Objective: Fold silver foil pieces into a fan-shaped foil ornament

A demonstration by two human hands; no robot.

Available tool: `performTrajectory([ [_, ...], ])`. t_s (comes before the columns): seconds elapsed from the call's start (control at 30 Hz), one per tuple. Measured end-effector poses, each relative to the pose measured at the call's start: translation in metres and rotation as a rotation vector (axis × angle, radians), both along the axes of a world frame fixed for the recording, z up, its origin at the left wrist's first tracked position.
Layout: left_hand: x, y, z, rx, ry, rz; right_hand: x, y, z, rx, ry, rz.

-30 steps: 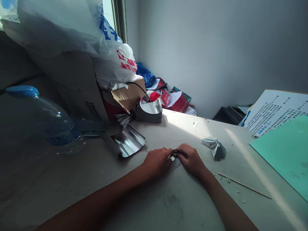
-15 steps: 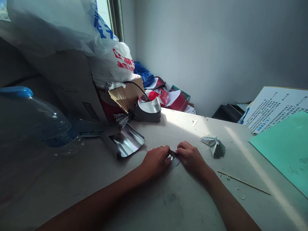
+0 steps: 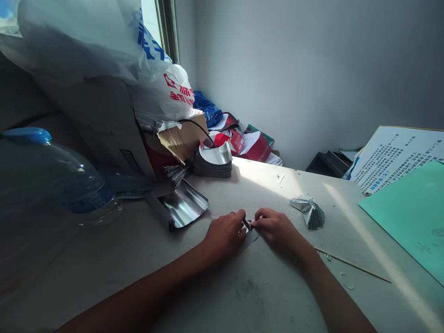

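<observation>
My left hand (image 3: 227, 231) is closed on a small shiny silver sheet (image 3: 250, 237) at the middle of the table. My right hand (image 3: 275, 226) pinches at the sheet's upper edge with thumb and forefinger. A dark narrow strip shows between the two hands; the fingers hide most of it. Left of my left hand lies a curved stack of silver sheets (image 3: 185, 203). To the right of my right hand sits a fanned bundle of thin silver strips (image 3: 310, 212), tied near its middle.
A thin wooden stick (image 3: 354, 265) and a white rubber band (image 3: 347, 280) lie at the right. A clear plastic bottle (image 3: 83, 180) stands at left, beside bags and a cardboard box (image 3: 185, 136). More curved sheets (image 3: 213, 162) are stacked behind. A green folder (image 3: 412, 217) covers the right edge.
My right hand's fingers have shifted slightly left and opened out a little from a tighter curl, showing more of the pinch. My left hand stays nearly in place.
</observation>
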State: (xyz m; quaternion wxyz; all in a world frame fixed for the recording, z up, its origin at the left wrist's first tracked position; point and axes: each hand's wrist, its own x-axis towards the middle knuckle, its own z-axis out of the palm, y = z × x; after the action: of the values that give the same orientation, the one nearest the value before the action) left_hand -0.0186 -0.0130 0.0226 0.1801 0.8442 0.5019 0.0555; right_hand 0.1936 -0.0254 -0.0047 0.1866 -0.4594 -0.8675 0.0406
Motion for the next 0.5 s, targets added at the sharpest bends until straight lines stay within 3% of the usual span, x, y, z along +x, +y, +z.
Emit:
performTrajectory([
  [0.2, 0.000, -0.001, 0.003, 0.002, 0.007, -0.056, 0.004, 0.002, -0.004, -0.073, 0.048, -0.007],
  [0.5, 0.001, -0.001, 0.006, -0.012, 0.049, -0.050, 0.004, -0.001, 0.007, -0.218, 0.208, -0.073],
])
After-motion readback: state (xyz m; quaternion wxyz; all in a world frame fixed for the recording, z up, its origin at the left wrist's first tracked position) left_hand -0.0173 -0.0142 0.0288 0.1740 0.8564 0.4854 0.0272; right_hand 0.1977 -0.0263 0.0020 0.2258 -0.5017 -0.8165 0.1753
